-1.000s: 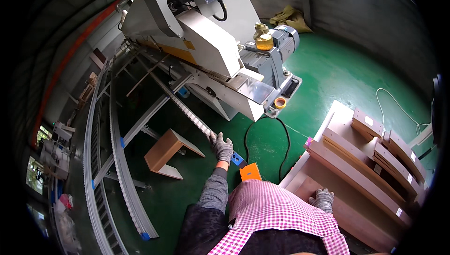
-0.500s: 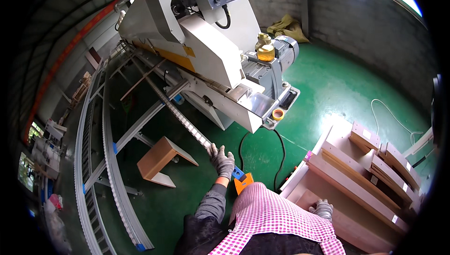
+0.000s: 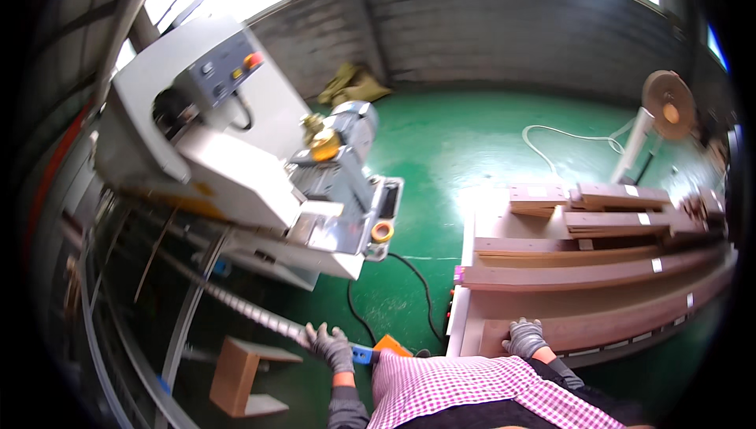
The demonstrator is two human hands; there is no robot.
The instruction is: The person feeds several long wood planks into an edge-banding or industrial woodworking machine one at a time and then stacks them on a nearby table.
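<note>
My left hand [image 3: 331,348], in a grey glove, lies at the near end of a narrow roller rail [image 3: 264,318] that runs back along the machine. Its fingers are spread and do not wrap round the rail. Beside that wrist, a blue piece [image 3: 362,353] with holes joins an orange part [image 3: 394,345], partly behind my checked apron [image 3: 457,386]. My right hand [image 3: 525,338], gloved too, rests on a long brown panel [image 3: 614,330] at the near side of the stack. Its fingers are extended, and I see nothing held in them.
A large grey-white machine [image 3: 236,185] with a control box [image 3: 218,70] stands at left. A yellow tape roll [image 3: 382,231] sits on its corner. Several brown boards [image 3: 614,224] lie stacked at right. A bent brown board [image 3: 234,378] stands on the floor, and a fan [image 3: 669,104] stands behind.
The view has swung to the right, bringing the fan and more of the board stack into sight. Both hands keep about the same places, left at the rail end and right on the panel.
</note>
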